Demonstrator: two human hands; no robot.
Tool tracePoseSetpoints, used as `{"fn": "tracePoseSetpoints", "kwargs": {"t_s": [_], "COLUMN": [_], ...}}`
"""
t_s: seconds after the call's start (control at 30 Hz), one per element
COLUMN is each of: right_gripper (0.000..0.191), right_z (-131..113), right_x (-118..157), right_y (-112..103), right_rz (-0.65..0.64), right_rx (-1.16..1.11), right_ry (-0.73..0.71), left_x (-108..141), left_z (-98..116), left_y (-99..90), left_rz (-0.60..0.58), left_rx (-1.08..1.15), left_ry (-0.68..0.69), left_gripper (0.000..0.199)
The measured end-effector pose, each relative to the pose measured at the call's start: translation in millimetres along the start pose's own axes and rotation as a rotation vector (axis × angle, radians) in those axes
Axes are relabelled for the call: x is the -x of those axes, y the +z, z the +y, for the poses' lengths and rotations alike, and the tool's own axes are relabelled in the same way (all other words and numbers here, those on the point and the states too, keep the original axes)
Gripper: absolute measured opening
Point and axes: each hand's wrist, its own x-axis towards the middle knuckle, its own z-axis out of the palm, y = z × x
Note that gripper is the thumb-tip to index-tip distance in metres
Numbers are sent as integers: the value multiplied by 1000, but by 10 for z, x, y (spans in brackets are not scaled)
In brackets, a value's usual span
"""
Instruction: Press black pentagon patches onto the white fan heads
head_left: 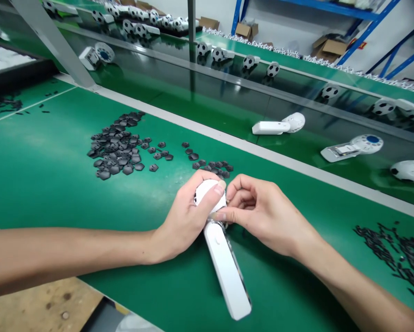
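A white device [227,267] with a round head and a long handle is tilted over the green table, its handle pointing toward me. My left hand [189,207] is closed around the round head, the thumb lying across its white top. At the right side of the head, close to the neck, my right hand [258,210] is closed in a pinch. Its fingertips meet the device there, and whatever is between them is hidden. Just beyond my hands lie several small black pentagon pieces [212,165], with a larger heap of black pentagon pieces [118,145] to the left.
Thin black strips [397,253] lie at the right. Past a pale rail [227,138], a glossy green belt carries similar white devices [278,125], one part-opened device [354,147], and football-patterned ones [250,62]. A grey post [51,41] rises at the left beside a black tray [23,71].
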Motion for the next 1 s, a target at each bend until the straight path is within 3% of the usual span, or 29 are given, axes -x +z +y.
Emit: {"fn": "tracePoseSetpoints", "kwargs": {"t_s": [0.37, 0.47, 0.6, 0.67, 0.73, 0.8, 0.9, 1.0], "right_gripper": [28, 27, 22, 24, 30, 32, 28, 14], "right_z": [-20, 110, 317, 347, 318, 261, 190, 180], "right_x": [20, 51, 84, 87, 77, 43, -87, -297], "right_y": [-7, 69, 183, 186, 127, 4, -259, -493], "right_rz": [-10, 94, 291, 312, 224, 135, 256, 376], "right_rx": [59, 165, 551, 666, 630, 498, 389, 559], "right_ry": [-46, -220, -507, -569, -583, -594, -542, -357], "left_x": [16, 22, 9, 18, 49, 95, 149, 157], "left_z": [-37, -49, -49, -45, -44, -54, -88, -122], "left_y": [-28, -36, -51, -65, -79, -89, -91, -88], "left_rz": [-3, 12, 17, 16, -43, -166, -320, -363], "left_rx": [-54, -54, -45, -43, -4, 104, 258, 261], "left_ry": [29, 28, 42, 51, 30, -74, -235, -232], "left_gripper": [25, 24, 24, 23, 23, 27, 38, 42]}}
